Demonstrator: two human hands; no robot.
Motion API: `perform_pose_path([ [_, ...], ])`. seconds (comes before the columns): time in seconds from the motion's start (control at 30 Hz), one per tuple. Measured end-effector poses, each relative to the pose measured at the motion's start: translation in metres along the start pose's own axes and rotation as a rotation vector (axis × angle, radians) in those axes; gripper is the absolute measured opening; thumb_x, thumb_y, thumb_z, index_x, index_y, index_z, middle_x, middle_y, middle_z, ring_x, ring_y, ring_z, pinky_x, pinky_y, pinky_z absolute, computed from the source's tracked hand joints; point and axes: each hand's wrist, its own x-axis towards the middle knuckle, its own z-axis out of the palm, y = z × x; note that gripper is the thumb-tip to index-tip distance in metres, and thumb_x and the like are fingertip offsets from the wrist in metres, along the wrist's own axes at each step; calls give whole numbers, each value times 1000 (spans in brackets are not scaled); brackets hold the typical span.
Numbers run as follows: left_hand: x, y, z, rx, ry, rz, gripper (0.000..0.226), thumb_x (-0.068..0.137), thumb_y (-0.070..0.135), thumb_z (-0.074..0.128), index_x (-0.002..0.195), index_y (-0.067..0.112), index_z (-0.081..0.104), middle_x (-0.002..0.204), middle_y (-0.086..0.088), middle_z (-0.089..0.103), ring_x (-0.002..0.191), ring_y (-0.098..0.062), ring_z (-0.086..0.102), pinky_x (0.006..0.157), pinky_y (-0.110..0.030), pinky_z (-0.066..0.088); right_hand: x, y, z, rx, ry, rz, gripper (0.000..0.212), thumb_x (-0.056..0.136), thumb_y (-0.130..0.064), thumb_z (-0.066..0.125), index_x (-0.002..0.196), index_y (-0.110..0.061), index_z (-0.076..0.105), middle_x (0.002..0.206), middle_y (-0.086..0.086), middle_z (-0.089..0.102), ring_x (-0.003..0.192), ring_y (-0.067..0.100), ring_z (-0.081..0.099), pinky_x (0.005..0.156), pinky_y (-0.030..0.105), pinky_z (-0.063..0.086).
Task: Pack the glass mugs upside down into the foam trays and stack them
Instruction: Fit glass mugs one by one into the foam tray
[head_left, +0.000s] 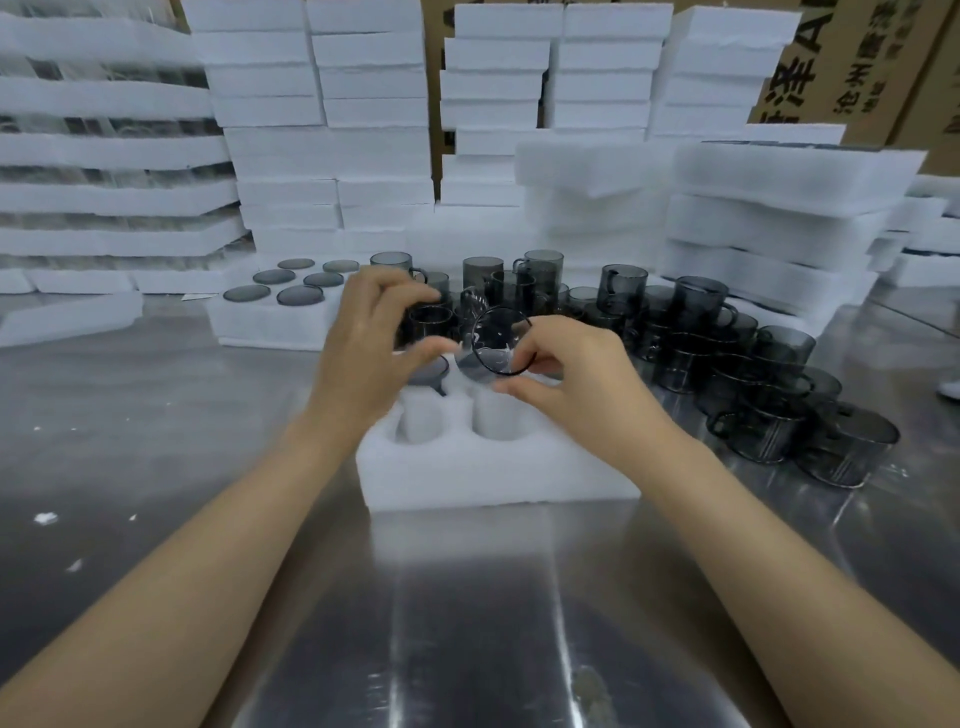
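The smoky grey glass mug (497, 344) hangs tilted between the two hands, its thin dark round rim turned toward the person and its body pointing away. The right hand (566, 366) pinches that rim between thumb and fingertips. The left hand (363, 345) sits just left of the mug with its fingers curled and its thumb stretched toward the glass wall; whether it grips the mug I cannot tell.

Directly beneath both hands lies the white foam tray with round wells (498, 470), soft and matte with rough-cut edges. Two wells on the near side of the hands stand open, and below the left thumb an upturned mug base (431, 370) shows as a flat grey disc.

Beyond the left hand sits a filled foam tray (270, 325) topped with grey discs. To the right of the right hand a dense cluster of loose grey mugs (727, 358) crowds up to the tray's right side. A shiny brushed steel table (467, 613) runs open under the forearms and off to the left, dotted with white foam crumbs (47, 517). Behind everything rise stacked white foam blocks (363, 104) and brown cardboard boxes (857, 62).
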Motion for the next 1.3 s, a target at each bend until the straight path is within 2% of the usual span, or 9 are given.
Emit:
perform_pose_path([
  [0.13,-12,-18,-1,-252,-14,-579,10,93,23,58,83,22,60,93,-2,52,77,1,47,73,-13,37,-1,1,-3,54,14,88,19,77,-23,79,79,-15,62,83,-3,64,83,16,61,80,38,53],
  [0.27,-21,-36,-12,-575,-417,-1032,13,87,40,65,80,31,70,78,-1,58,68,-13,49,61,-26,37,0,0,-4,135,35,145,20,78,-22,78,82,-11,62,96,9,68,89,22,66,81,38,54],
  [0.47,-22,-34,-7,-687,-442,-1040,19,79,46,67,89,30,72,92,-4,69,86,-23,59,76,-40,42,0,-2,-8,97,121,103,18,83,-23,73,86,-12,59,97,8,68,90,16,65,75,18,49],
  [0.57,-24,-37,-5,-683,-420,-1036,12,89,38,64,88,30,73,97,-9,67,88,-25,56,81,-44,41,-2,-7,-6,62,104,-24,14,87,-16,69,86,-7,58,122,11,61,126,15,51,81,6,44],
  [0.67,-23,-35,-6,-704,-411,-1037,14,93,31,61,92,24,73,103,-18,62,91,-28,52,83,-45,38,-1,-26,4,164,118,-50,12,89,-14,65,86,-6,59,147,10,42,141,11,31,84,12,50],
  [0.83,-21,-27,-9,-742,-414,-916,8,95,13,56,95,10,64,90,-10,66,84,-23,56,79,-42,41,-4,-55,33,94,-26,-182,11,92,-13,61,95,-3,59,142,10,48,136,17,39,105,30,38],
  [0.97,-21,-26,-7,-691,-369,-977,24,93,3,48,111,6,65,115,-27,64,96,-31,59,95,-56,43,-13,-54,35,-85,-93,-176,12,93,-20,59,93,-8,57,135,0,55,109,29,53,90,41,41],
  [1.17,-24,-31,-5,-677,-375,-963,18,96,13,52,100,16,70,112,-28,64,93,-32,58,90,-55,42,-14,-59,34,-213,-96,-211,13,92,-20,57,86,-8,56,134,-3,56,92,29,54,82,45,41],
  [1.3,-23,-31,-6,-687,-377,-966,13,84,37,64,87,29,73,100,-4,71,95,-23,61,90,-44,45,-12,-60,36,-305,-207,-173,15,94,-27,52,94,-12,54,136,-7,54,96,23,48,85,40,36],
])
